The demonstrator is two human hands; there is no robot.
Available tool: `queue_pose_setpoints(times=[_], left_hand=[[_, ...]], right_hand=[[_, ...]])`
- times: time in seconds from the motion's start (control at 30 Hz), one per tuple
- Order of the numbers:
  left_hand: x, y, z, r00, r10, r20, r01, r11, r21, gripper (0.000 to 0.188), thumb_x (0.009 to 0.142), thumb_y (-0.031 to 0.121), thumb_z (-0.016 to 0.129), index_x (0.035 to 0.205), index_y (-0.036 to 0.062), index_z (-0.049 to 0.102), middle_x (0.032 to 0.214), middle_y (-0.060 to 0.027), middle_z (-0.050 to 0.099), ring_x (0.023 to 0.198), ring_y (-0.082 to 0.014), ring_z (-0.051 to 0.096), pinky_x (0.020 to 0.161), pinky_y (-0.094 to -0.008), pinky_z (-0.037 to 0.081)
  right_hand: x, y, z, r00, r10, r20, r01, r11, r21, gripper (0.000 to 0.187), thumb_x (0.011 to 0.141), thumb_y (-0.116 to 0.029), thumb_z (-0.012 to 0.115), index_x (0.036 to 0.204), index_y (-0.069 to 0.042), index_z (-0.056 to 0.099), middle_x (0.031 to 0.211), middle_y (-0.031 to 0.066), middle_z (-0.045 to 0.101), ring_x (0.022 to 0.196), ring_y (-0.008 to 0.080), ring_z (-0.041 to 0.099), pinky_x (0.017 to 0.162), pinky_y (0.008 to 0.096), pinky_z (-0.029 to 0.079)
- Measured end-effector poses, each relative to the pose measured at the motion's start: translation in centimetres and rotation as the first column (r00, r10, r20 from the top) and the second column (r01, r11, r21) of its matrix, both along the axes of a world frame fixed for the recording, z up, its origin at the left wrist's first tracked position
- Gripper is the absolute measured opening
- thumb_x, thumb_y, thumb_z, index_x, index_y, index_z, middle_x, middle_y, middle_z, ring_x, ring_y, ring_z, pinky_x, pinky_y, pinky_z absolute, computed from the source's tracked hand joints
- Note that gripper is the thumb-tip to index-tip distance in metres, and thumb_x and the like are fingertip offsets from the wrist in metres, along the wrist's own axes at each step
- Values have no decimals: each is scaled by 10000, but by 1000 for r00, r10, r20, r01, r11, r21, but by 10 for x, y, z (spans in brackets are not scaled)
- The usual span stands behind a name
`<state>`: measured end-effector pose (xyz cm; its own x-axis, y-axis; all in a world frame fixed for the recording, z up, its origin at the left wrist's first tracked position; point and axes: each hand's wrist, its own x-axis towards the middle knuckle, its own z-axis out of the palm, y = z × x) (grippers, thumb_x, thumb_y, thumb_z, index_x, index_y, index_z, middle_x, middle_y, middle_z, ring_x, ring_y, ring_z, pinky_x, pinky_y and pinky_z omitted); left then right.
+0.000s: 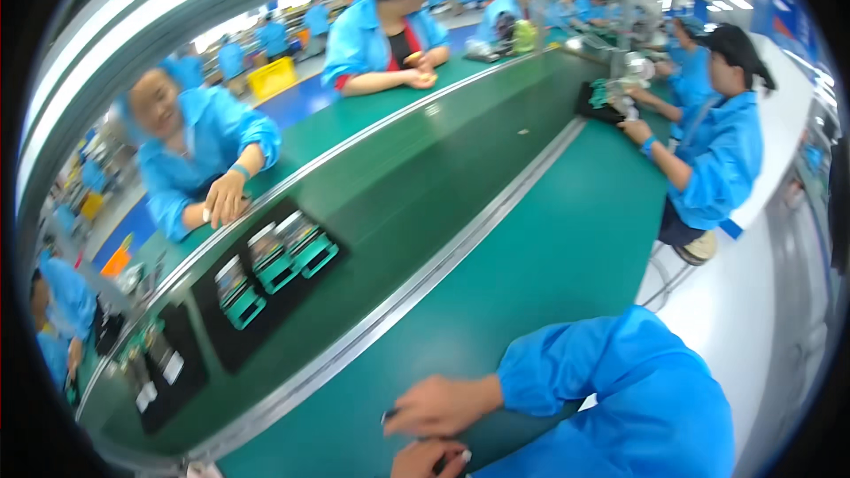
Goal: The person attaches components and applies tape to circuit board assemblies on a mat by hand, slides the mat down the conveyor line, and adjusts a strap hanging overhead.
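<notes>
The person's right hand (443, 407) and left hand (416, 460) are close together over the near tabletop (540, 257). A small dark piece (389, 415) shows at the right hand's fingertips, and a second dark piece (440, 464) lies against the left hand's fingers. Blur hides whether the fingers are clamped on these or merely wear them.

How much is done cannot be read from this view; the hands seem to be at a small preparatory step, with the units apart from them. Three green units (306, 246) sit on a black mat (232, 350) on the belt (443, 155), far left of the hands. Both pieces look black, small and without clear detail; their shape is too blurred to tell.
</notes>
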<state>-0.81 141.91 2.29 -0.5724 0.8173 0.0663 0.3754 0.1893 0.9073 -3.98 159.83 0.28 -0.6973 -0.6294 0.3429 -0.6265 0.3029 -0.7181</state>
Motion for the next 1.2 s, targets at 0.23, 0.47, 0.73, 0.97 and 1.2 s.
queue_pose_setpoints(times=[0.23, 0.47, 0.73, 0.97, 1.2], left_hand=[[1, -18, -94, 968, -231, 95, 234, 972, -20, 448, 756, 323, 715, 1126, 89, 621, 1074, -150, 617, 1005, -271, 567, 931, -464, 382], [-13, 10, -2, 963, -124, -240, 154, 982, 112, 120, 792, 134, 654, 894, 70, 658, 815, -122, 612, 743, -269, 585, 686, -393, 460], [-9, 13, -21, 961, -118, -252, 137, 989, 61, 125, 768, 122, 666, 880, 67, 661, 838, -116, 620, 842, -282, 589, 758, -395, 461], [-13, 22, -26, 960, -165, -224, 177, 984, 31, 152, 767, 135, 669, 902, 68, 647, 895, -121, 623, 885, -280, 595, 806, -395, 464], [-13, 35, -28, 964, -171, -202, 183, 982, 43, 155, 753, 116, 663, 901, 73, 646, 912, -107, 625, 909, -282, 591, 823, -393, 465]], right_hand=[[5, 8, 13, 964, 197, 178, -204, 979, 22, 207, 921, -207, 495, 1059, -89, 595, 1006, 154, 591, 875, 326, 592, 708, 376, 493], [2, 14, 12, 933, 262, 248, -247, 965, -90, 211, 919, -210, 506, 1038, -69, 610, 1010, 162, 599, 889, 330, 590, 735, 377, 489], [3, 23, 1, 915, 305, 266, -264, 948, -177, 224, 936, -180, 456, 1108, -69, 548, 941, 155, 566, 807, 343, 570, 664, 387, 473], [0, 32, -4, 934, 283, 217, -241, 950, -200, 216, 934, -174, 467, 1101, -70, 554, 929, 152, 565, 801, 333, 569, 654, 382, 473], [-2, 46, -3, 927, 291, 238, -242, 946, -215, 214, 933, -175, 472, 1100, -69, 555, 915, 149, 560, 793, 327, 567, 646, 379, 468]])
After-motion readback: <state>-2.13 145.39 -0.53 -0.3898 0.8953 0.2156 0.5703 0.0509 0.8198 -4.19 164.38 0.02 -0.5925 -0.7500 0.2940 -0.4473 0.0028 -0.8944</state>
